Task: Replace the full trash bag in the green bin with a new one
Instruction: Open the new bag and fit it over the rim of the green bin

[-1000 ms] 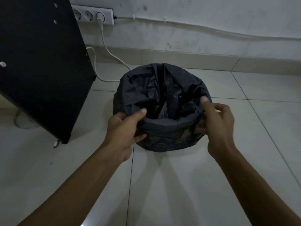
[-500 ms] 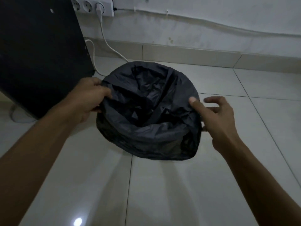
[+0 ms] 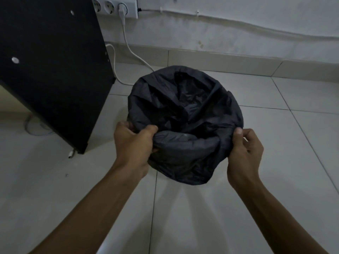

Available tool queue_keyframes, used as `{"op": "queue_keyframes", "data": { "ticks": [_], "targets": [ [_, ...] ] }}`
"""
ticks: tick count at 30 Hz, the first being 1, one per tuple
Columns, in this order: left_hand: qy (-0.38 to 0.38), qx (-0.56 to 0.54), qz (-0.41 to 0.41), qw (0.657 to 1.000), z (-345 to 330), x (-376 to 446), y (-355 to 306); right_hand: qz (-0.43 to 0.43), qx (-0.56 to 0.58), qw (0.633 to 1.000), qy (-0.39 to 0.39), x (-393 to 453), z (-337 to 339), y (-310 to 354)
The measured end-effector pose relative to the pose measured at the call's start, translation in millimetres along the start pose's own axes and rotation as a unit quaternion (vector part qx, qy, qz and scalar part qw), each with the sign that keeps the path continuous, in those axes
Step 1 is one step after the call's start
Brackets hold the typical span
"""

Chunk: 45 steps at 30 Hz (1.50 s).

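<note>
A black trash bag (image 3: 185,107) lines a round bin on the tiled floor and drapes over its rim and outer wall, so the green bin itself is hidden. The bag's mouth is open, with crumpled black plastic inside. My left hand (image 3: 134,142) grips the bag's folded edge at the near left of the rim, thumb on top. At the near right of the rim, my right hand (image 3: 245,149) pinches the bag edge between thumb and curled fingers.
A black furniture panel (image 3: 49,66) stands close on the left of the bin. A white cable (image 3: 128,46) runs from a wall socket strip (image 3: 117,6) down across the floor behind the bin. A pale tiled floor (image 3: 183,217) lies in front and to the right.
My left hand has come from the bag's far-left edge to the near-left rim. My right hand, open against the right side half a second ago, now pinches the bag edge.
</note>
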<state>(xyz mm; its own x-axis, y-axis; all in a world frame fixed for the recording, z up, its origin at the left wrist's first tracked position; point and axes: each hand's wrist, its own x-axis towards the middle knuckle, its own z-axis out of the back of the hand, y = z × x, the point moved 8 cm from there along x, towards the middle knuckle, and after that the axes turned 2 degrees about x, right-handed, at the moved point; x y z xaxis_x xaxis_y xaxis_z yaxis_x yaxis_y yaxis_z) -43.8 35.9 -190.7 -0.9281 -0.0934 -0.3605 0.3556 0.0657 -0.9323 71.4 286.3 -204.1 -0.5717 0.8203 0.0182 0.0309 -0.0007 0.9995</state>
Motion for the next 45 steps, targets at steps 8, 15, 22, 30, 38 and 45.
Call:
{"op": "queue_keyframes", "data": {
  "ticks": [8,15,22,30,38,45],
  "targets": [
    [0.012,0.059,-0.102,0.993,5,0,-12,-0.064,-0.024,0.996,-0.065,13,23,2],
    [0.031,0.120,-0.215,0.969,2,-8,-37,0.361,-0.326,0.846,0.219,-19,-75,133],
    [0.093,0.140,-0.228,0.959,-8,-20,-38,0.073,-0.642,0.541,0.538,-23,-160,-2],
    [0.192,0.162,-0.142,0.958,-13,-21,-33,-0.051,-0.656,0.520,0.545,-28,-144,-40],
    [0.140,0.176,-0.166,0.960,2,-7,-40,-0.002,-0.701,0.450,0.554,-28,-140,-47],
    [0.094,0.237,-0.243,0.936,4,-32,-26,-0.067,-0.698,0.462,0.543,-34,-138,-60]
  ]
}}
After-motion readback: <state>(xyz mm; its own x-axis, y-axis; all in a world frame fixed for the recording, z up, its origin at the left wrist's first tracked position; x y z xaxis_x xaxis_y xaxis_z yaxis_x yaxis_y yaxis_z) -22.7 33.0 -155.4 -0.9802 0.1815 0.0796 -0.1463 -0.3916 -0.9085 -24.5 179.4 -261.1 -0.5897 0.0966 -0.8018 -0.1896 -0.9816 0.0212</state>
